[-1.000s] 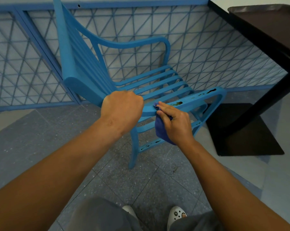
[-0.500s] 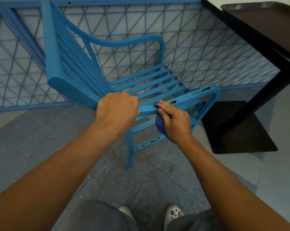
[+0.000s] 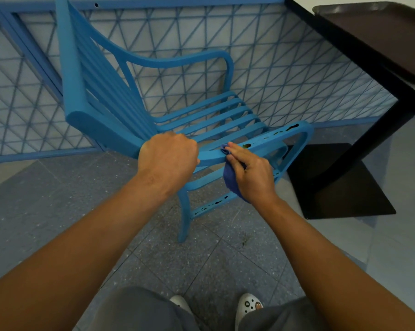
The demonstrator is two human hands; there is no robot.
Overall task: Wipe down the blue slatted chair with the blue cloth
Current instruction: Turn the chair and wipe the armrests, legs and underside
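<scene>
Here, left hand (image 3: 168, 156) gripping chair (image 3: 101, 96), right hand (image 3: 252, 173) holding cloth (image 3: 230, 180), table (image 3: 359, 56) close.

head view | looks forward and down | near | single view

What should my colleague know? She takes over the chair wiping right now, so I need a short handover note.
Left hand: grips the near armrest of the blue slatted chair at its back end, steadying it.
Right hand: holds the blue cloth against that armrest, fingers on top.
Done: cannot tell which parts are wiped.
Left: dark marks show further along the armrest and on the lower side rail.
</scene>
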